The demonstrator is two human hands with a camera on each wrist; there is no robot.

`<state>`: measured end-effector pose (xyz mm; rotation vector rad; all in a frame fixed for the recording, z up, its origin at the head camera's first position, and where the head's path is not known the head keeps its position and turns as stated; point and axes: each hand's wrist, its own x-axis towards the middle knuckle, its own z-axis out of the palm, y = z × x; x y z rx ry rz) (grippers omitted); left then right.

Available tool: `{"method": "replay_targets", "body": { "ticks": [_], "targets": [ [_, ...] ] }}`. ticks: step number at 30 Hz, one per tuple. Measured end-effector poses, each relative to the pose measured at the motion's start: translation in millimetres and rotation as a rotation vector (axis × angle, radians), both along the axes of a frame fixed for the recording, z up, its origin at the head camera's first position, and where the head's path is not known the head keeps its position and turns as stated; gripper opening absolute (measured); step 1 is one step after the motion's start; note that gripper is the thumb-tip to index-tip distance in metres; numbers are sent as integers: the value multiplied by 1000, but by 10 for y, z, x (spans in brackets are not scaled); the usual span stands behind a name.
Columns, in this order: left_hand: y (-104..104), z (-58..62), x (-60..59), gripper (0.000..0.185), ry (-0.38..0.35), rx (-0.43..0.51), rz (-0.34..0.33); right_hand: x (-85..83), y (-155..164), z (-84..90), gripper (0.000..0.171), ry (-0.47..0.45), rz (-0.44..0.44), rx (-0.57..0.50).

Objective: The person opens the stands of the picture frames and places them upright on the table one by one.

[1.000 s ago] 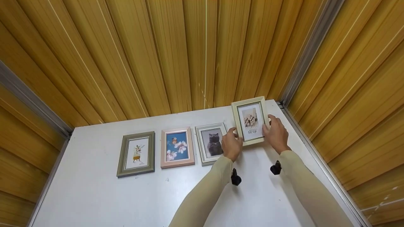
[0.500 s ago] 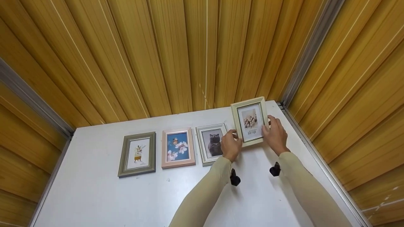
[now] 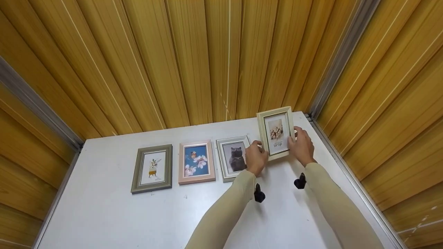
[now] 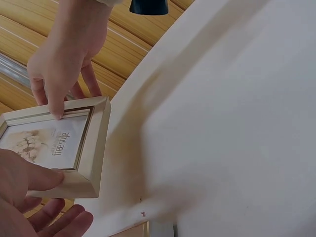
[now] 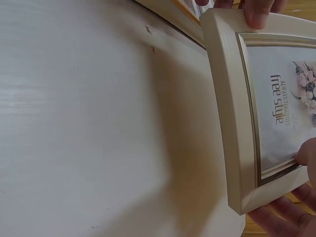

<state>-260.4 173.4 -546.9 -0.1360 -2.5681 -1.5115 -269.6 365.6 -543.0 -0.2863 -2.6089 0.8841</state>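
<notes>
Both hands hold a cream picture frame (image 3: 276,133) with a flower print by its two sides, slightly tilted, near the top right of the white wall. The left hand (image 3: 256,158) grips its left side, thumb on the front and fingers behind. On the opposite side the right hand (image 3: 301,147) pinches the edge, its thumb lapping onto the picture. The wrist views show the cream frame's lower edge (image 5: 234,118) standing apart from the wall, with a shadow behind. Just left of the left hand hangs a silver-white frame (image 3: 235,159) with a cat picture.
A pink frame (image 3: 197,162) with blossoms and a grey-green frame (image 3: 152,168) with a plant print hang farther left on the white wall (image 3: 138,221). Small marks (image 5: 150,37) show on the wall. Wood-look panels (image 3: 190,62) slope overhead and at both sides.
The held cream frame and the left hand have shifted very slightly right. The view has moved a little, so the hanging frames also appear slightly farther right.
</notes>
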Motion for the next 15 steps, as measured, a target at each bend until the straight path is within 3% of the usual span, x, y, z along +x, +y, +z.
{"method": "replay_targets", "body": {
  "ticks": [7, 15],
  "targets": [
    [50, 14, 33, 28, 34, 65, -19, -103, 25, -3, 50, -83, 30, -45],
    [128, 70, 77, 28, 3, 130, -3, -213, 11, 8, 46, -142, 70, -89]
  ]
}}
